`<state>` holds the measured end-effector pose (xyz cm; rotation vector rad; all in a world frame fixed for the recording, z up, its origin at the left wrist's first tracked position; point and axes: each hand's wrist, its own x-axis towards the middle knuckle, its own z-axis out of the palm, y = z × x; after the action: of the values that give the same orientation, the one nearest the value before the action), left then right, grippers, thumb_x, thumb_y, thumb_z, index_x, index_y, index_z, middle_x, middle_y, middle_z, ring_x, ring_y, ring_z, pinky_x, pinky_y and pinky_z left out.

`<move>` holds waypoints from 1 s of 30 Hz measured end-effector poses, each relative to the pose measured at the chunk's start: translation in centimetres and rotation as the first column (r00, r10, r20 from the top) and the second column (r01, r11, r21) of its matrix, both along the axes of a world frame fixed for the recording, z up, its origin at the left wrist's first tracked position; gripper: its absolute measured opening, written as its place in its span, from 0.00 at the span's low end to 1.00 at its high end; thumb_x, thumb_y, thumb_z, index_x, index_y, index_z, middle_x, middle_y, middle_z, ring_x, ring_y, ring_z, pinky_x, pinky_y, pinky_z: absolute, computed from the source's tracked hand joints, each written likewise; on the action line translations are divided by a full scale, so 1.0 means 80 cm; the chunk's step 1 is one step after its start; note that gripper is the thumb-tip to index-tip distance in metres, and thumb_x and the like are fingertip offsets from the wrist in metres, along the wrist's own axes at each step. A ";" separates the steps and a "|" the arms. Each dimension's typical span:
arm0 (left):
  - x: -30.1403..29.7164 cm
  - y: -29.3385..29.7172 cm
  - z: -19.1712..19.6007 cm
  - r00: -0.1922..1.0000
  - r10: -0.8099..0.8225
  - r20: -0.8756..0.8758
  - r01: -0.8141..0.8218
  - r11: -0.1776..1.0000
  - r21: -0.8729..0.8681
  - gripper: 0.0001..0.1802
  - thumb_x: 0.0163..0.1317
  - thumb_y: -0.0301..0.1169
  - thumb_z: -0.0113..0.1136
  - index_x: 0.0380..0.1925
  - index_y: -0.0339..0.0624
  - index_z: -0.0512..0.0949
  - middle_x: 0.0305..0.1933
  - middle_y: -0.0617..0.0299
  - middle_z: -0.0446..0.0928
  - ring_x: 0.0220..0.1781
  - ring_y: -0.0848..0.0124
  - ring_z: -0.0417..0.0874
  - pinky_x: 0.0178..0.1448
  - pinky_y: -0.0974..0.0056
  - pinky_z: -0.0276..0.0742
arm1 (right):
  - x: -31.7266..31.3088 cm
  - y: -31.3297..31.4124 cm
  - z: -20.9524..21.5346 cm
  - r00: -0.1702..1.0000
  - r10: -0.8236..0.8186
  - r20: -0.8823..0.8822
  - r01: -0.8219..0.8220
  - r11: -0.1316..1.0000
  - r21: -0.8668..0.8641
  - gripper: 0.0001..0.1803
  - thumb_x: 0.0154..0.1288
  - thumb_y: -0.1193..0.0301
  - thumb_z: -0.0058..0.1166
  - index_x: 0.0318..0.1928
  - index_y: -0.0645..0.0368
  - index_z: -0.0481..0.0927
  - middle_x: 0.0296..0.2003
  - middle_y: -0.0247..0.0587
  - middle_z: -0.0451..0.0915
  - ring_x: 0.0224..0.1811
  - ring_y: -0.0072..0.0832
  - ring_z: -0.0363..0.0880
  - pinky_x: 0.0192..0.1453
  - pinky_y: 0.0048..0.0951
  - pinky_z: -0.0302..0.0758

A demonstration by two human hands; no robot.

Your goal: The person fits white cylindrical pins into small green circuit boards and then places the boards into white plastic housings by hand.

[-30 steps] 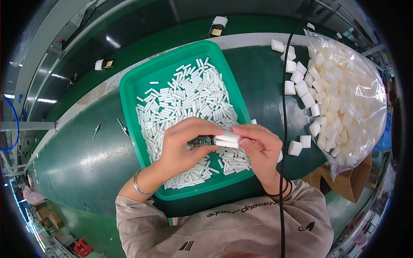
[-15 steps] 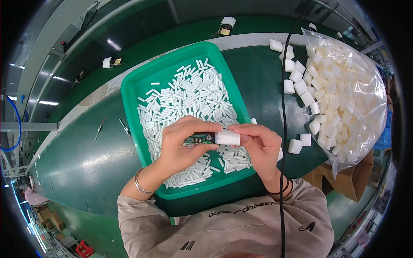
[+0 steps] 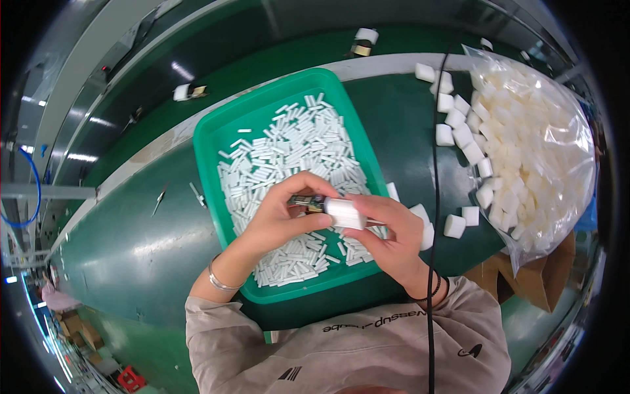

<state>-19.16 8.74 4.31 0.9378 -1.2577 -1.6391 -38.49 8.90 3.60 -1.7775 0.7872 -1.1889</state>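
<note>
Pinching one small dark part (image 3: 307,203) and its white cap (image 3: 346,213) over the green tray (image 3: 216,131), left hand (image 3: 279,220) and right hand (image 3: 387,233), both grips closed.

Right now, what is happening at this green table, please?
A person holds a small dark part in the left hand and a white cap in the right hand; the two pieces meet above a green tray of small white sticks. To the right lies a clear bag of white caps, and loose caps rest beside it on the green table.
</note>
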 end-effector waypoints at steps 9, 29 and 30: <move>0.067 -0.004 0.002 0.914 0.368 0.172 -0.351 0.929 -0.120 0.18 0.44 0.18 0.62 0.38 0.38 0.73 0.39 0.62 0.72 0.40 0.74 0.75 0.38 0.71 0.77 | 0.015 0.003 -0.006 0.984 -0.077 -0.161 0.113 0.967 0.228 0.26 0.44 0.79 0.62 0.48 0.66 0.72 0.44 0.49 0.76 0.35 0.31 0.78 0.36 0.23 0.76; 0.471 -0.145 -0.100 -0.758 0.514 0.402 -0.112 0.504 -0.856 0.31 0.51 0.44 0.55 0.55 0.49 0.64 0.60 0.60 0.62 0.62 0.54 0.58 0.59 0.50 0.58 | 0.019 -0.002 -0.004 0.665 0.208 -0.717 -0.409 0.905 -0.117 0.27 0.33 0.56 0.64 0.39 0.50 0.78 0.36 0.30 0.71 0.36 0.29 0.66 0.39 0.32 0.61; 0.460 -0.159 -0.098 -0.728 0.561 0.394 -0.025 0.553 -0.833 0.31 0.52 0.40 0.54 0.58 0.50 0.60 0.61 0.60 0.61 0.62 0.54 0.57 0.58 0.49 0.59 | 0.020 -0.003 -0.003 0.670 0.232 -0.705 -0.428 0.897 -0.111 0.21 0.37 0.59 0.63 0.35 0.49 0.78 0.33 0.28 0.71 0.35 0.28 0.66 0.38 0.31 0.61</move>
<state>17.64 -3.97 -3.55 2.4275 -1.3518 1.0756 -36.85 8.70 3.35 -2.5145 0.6581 -0.3718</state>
